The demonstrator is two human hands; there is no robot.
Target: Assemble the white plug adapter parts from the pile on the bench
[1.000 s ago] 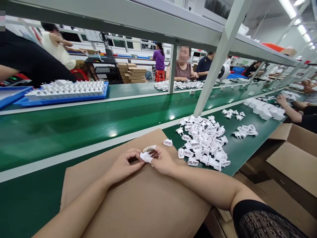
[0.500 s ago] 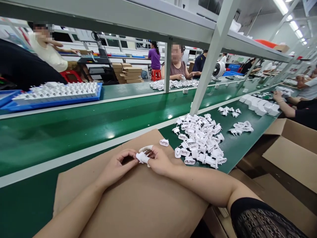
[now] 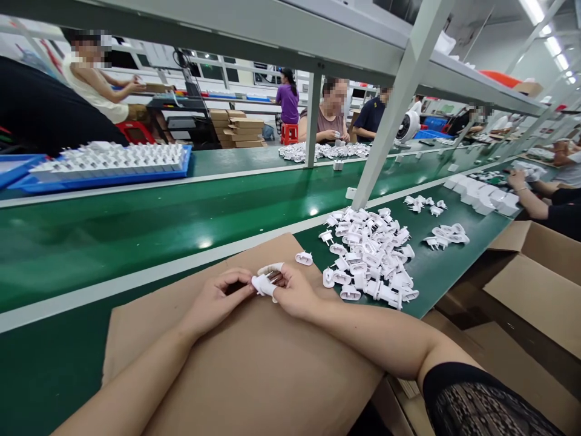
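Observation:
Between both hands is a small white plug with metal pins, held above a brown cardboard sheet. My left hand is closed in a pinch, thumb and forefinger on the plug's left end. My right hand grips its right side, with white coverings on the thumb and a finger; some of the pins show between its fingers. A single white plug lies near the sheet's upper right edge. Just right of my right hand spreads a heap of similar white plugs on the green bench.
Open cardboard boxes stand at the lower right. A slanted metal post rises behind the heap. Beyond the green conveyor belt is a blue tray of white parts. Several co-workers sit around, one across the belt.
The view has shifted slightly, so the scene sits a little to the right. Both hands keep hold of the plug in nearly the same pose. The co-worker across has drawn their hands together.

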